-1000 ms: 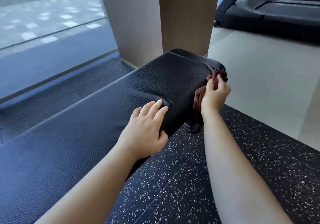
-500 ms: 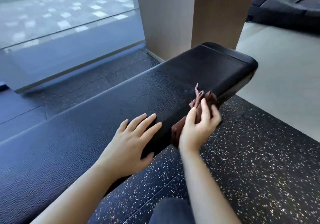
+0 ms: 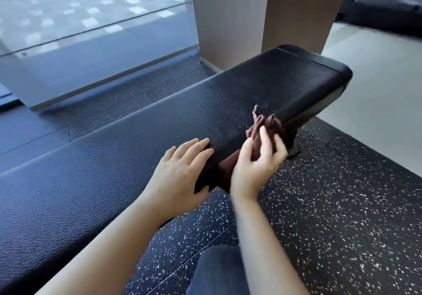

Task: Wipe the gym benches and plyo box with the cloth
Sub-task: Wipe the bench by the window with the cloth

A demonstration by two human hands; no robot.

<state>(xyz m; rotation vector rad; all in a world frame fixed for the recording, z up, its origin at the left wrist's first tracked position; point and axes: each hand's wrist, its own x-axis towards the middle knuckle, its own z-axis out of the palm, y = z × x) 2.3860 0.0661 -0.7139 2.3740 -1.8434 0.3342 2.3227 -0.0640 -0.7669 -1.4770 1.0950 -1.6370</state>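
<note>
A long black padded gym bench (image 3: 137, 148) runs from the lower left to the upper right. My right hand (image 3: 255, 166) presses a dark reddish-brown cloth (image 3: 262, 125) against the bench's near side edge, with cloth bunched above and below my fingers. My left hand (image 3: 180, 171) lies flat on the bench top just left of the cloth, fingers spread and thumb hooked over the near edge. No plyo box is in view.
Black rubber flooring (image 3: 331, 214) with white speckles lies under and around the bench. A beige square pillar (image 3: 262, 13) stands behind the bench's far end. A glass wall (image 3: 80, 20) runs along the left. A treadmill base (image 3: 383, 9) sits at the top right. My knee (image 3: 217, 269) shows at the bottom.
My right hand with the cloth has slid along the bench's near side from the far end toward my left hand. The left hand stayed resting on the bench top.
</note>
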